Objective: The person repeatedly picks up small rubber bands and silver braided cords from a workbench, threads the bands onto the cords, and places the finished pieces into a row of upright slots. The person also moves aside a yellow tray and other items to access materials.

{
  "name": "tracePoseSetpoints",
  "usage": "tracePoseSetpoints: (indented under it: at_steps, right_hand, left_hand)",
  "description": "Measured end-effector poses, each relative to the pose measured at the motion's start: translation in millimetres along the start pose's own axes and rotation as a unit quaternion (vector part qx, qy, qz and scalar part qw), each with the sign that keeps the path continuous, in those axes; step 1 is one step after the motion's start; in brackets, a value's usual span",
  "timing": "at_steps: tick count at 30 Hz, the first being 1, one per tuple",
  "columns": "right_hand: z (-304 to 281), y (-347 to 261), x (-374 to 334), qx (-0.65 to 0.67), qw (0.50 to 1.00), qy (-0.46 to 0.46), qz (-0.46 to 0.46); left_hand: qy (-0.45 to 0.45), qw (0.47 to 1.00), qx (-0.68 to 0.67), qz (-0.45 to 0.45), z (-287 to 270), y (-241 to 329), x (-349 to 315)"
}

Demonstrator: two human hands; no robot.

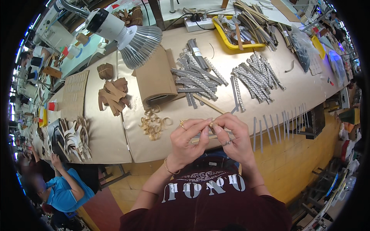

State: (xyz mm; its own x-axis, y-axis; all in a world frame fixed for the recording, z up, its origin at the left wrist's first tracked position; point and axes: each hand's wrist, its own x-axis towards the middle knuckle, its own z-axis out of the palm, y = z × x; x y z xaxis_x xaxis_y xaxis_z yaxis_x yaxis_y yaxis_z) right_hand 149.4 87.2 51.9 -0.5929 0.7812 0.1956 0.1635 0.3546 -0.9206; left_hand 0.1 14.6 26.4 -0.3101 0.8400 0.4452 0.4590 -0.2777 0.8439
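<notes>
Both of my hands meet above the table's near edge. My left hand [189,139] and my right hand [236,138] pinch a small tan piece [211,124] between thumbs and forefingers; most of it is hidden by the fingertips. Just beyond them lies a thin tan strip [208,103], slanting toward my right hand. Grey strips and another tan strip show partly beneath the hands. To the left is a loose heap of curled tan strips [153,125]. Past my fingers lie a pile of grey strips and braided silver pieces [196,79] and a second pile of braided pieces [256,79].
A lamp [140,42] overhangs the table beside a bent brown board [154,82]. Brown strips [113,96] lie left. A yellow tray [246,46] and power strip [198,25] stand at the back. Grey strips [277,127] hang off the right edge. Another person in blue [71,188] works at lower left.
</notes>
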Motion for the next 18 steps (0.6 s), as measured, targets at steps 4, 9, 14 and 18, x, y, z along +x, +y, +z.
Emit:
tracePoseSetpoints:
  at_steps: [4,9,14,18]
  right_hand:
    - [3,1,-1,-0.017,1.0,0.007,-0.007]
    - [10,2,1,-0.071,0.997,0.026,-0.017]
    - [10,2,1,-0.143,0.989,0.027,-0.032]
    - [11,3,1,-0.168,0.984,0.023,-0.044]
  left_hand:
    - [0.006,1.0,0.011,0.006,1,-3,0]
    - [0.006,0.999,0.034,0.016,1,-2,2]
    - [0.004,0.998,0.054,0.009,1,-1,3]
    - [0.0,0.998,0.069,0.01,1,-4,2]
